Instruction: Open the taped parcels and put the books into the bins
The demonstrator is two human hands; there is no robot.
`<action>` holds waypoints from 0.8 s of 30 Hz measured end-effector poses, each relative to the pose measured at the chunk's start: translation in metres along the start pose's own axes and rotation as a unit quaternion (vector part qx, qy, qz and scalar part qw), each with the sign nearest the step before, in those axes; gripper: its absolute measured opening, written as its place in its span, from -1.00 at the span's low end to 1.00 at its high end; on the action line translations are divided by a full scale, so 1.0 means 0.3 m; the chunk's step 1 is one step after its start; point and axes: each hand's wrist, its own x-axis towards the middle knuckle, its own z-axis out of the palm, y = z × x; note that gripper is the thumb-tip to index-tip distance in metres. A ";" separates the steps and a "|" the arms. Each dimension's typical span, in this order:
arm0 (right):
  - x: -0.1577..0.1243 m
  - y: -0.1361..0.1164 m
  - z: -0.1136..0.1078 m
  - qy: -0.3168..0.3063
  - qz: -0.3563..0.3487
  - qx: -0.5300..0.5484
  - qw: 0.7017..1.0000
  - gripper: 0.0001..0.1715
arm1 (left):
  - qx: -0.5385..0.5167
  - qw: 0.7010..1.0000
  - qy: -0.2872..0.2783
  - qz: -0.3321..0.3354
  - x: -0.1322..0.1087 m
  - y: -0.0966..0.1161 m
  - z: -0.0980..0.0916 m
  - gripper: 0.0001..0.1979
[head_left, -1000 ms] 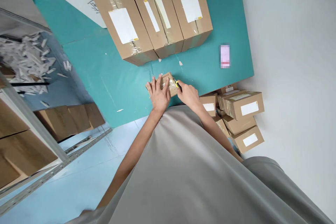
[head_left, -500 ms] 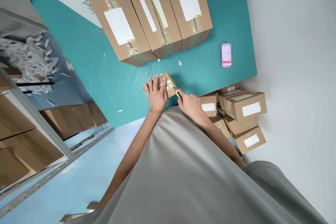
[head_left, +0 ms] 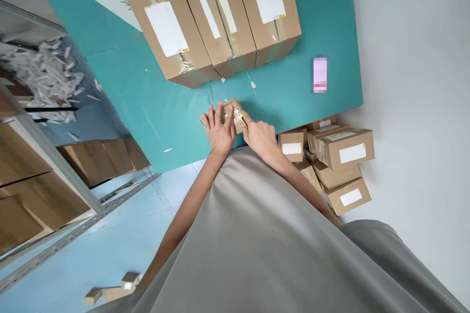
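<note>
A small cardboard box (head_left: 238, 105) with clear tape across it lies on the green tabletop (head_left: 176, 129) close to my body. My left hand (head_left: 221, 134) rests flat on the box's left part, fingers spread. In my right hand (head_left: 260, 136) is a black and yellow utility knife (head_left: 242, 117), its front end at the taped right side of the box. Most of the knife is hidden by my fingers, and its blade is too small to make out.
Three large taped cartons (head_left: 229, 19) stand in a row beyond the small box. A phone-like pink item (head_left: 319, 75) lies to the right. Stacked boxes (head_left: 345, 156) sit below the table's right edge. Metal shelving (head_left: 55, 156) with cartons is at left.
My right hand and the knife have shifted slightly left and up along the box, and less of the knife shows. My left hand stays on the box. The view has tilted a little.
</note>
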 end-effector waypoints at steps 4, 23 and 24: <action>-0.002 -0.002 0.015 0.010 0.001 -0.009 1.000 -0.25 | 0.000 1.000 0.007 0.001 -0.003 0.003 0.009 -0.39; 0.005 -0.067 0.050 0.037 0.067 -0.081 0.994 -0.29 | -0.082 0.996 0.012 0.017 0.006 0.016 0.030 -0.39; -0.007 -0.061 0.057 0.035 0.074 -0.087 0.993 -0.28 | -0.085 0.996 0.011 0.021 0.007 0.018 0.029 -0.39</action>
